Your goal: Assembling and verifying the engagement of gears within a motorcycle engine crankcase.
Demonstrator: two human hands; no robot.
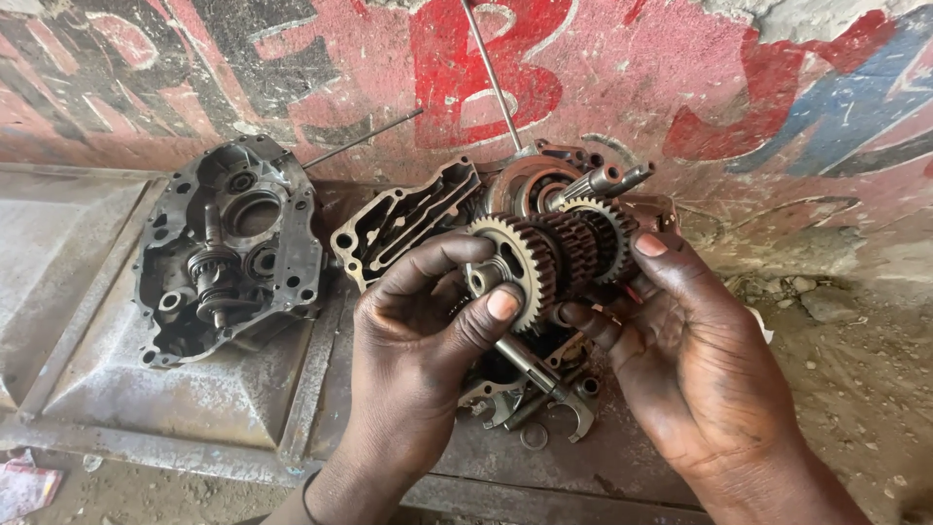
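Steel gear cluster (554, 258) (oily) between hands (544, 340)

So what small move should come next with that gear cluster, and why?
Probably lower the gear cluster toward the open crankcase half below. Both the left hand and the right hand grip it in mid-air, its shafts seated in nothing.

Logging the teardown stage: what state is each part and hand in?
Gear cluster: lifted, gripped by both hands.
Left hand: closed on it.
Right hand: cradling it.
Left crankcase half: open, lying flat.
Shift fork: loose, lying below.
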